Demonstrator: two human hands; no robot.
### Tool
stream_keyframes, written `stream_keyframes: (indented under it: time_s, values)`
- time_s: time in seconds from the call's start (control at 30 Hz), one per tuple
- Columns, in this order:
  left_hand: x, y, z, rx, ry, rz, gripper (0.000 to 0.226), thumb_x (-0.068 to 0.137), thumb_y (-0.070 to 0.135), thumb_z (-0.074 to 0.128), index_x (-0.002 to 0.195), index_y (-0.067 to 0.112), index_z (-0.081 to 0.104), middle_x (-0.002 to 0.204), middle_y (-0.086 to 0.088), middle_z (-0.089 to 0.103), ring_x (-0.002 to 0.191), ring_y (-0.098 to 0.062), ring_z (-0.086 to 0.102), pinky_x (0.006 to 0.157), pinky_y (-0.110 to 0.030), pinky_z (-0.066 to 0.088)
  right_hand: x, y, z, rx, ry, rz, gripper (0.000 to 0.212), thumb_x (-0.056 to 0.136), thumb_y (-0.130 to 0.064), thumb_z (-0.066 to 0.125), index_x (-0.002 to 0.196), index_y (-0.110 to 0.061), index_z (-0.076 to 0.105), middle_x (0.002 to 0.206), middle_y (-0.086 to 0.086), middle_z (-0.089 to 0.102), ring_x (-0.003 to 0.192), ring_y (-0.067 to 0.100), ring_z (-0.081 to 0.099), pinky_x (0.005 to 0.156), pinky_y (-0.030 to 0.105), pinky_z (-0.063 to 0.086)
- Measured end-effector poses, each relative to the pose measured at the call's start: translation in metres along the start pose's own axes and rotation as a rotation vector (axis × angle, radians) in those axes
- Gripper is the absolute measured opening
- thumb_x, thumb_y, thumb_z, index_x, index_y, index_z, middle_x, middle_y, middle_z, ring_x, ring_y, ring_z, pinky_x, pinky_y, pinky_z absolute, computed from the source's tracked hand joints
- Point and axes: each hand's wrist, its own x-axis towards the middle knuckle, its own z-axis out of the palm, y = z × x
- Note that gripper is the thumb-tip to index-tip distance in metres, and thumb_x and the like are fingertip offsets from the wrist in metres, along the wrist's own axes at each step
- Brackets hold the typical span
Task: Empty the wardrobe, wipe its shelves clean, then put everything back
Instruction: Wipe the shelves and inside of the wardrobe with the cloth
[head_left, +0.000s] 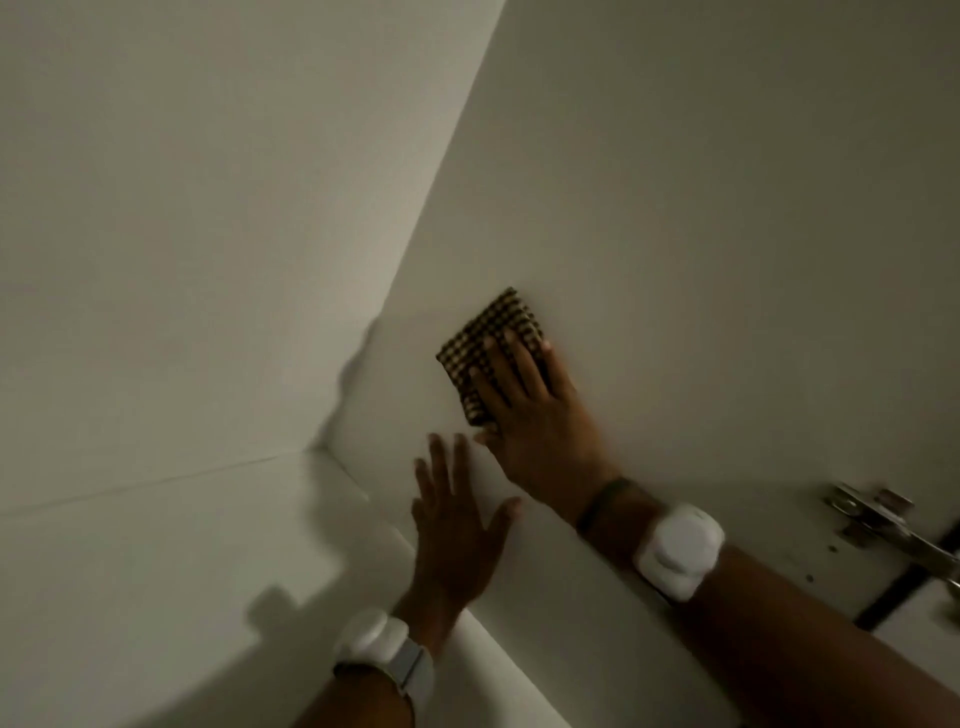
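White bands (678, 551) sit on both my wrists, close to me. My right hand (530, 410) lies flat with straight fingers and presses a folded checked cloth (488, 332) on the wardrobe's side wall (727, 208). The cloth slants, one corner pointing up. My left hand (457, 525) is spread wide just below.

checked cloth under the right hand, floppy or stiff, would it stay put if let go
Probably floppy and light: the checked cloth lies folded flat under the right hand, whose fingers are straight. The panel behind it looks smooth and seems upright, so it would likely drop when released.
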Motion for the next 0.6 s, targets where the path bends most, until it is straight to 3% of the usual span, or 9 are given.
stream_keyframes:
  time_s: [0.13,0.3,0.43,0.53,0.6]
  values:
    - [0.003,-0.004,-0.003,0.039,-0.03,-0.027,0.101,0.074,0.097,0.014,0.151,0.045,-0.024,0.163,0.011,-0.029,0.154,-0.027,-0.013,0.117,-0.06,0.026,0.115,-0.031,0.005,-0.036,-0.067,-0.07,0.066,0.099,-0.047,0.039,0.159,-0.022,0.026,0.168,0.009,0.011,0.155,0.034,-0.001,0.119,0.055,-0.018]
    - [0.009,-0.004,-0.01,0.113,-0.078,-0.036,0.104,0.059,0.101,-0.008,0.141,0.047,-0.039,0.161,0.008,-0.036,0.153,-0.03,-0.018,0.117,-0.06,0.029,0.157,-0.04,-0.003,-0.085,-0.122,-0.084,0.064,0.102,-0.05,0.032,0.16,-0.029,0.02,0.169,0.005,0.006,0.155,0.033,-0.007,0.122,0.059,-0.01]
    - [0.01,-0.009,-0.013,0.08,-0.065,-0.043,0.107,0.069,0.099,0.009,0.154,0.041,-0.023,0.164,0.01,-0.028,0.154,-0.031,-0.008,0.114,-0.064,0.029,0.093,-0.031,-0.013,0.021,-0.092,-0.052,0.064,0.1,-0.047,0.038,0.159,-0.025,0.025,0.168,0.008,0.009,0.155,0.033,-0.004,0.122,0.057,-0.01]
    - [0.006,-0.008,-0.007,0.066,-0.065,0.003,0.107,0.074,0.095,0.017,0.158,0.035,-0.015,0.165,0.006,-0.025,0.153,-0.039,-0.003,0.112,-0.066,0.03,-0.007,-0.005,-0.02,0.087,-0.036,0.0,0.064,0.093,-0.044,0.05,0.153,-0.023,0.04,0.165,0.011,0.023,0.155,0.034,0.008,0.123,0.056,-0.004]
    - [0.005,-0.003,0.0,0.069,-0.067,0.003,0.104,0.078,0.089,0.026,0.159,0.034,-0.012,0.167,0.001,-0.019,0.153,-0.042,0.002,0.11,-0.067,0.031,-0.082,0.02,-0.03,0.058,-0.036,0.043,0.066,0.09,-0.041,0.052,0.152,-0.022,0.042,0.165,0.01,0.023,0.155,0.033,0.009,0.123,0.057,0.001]
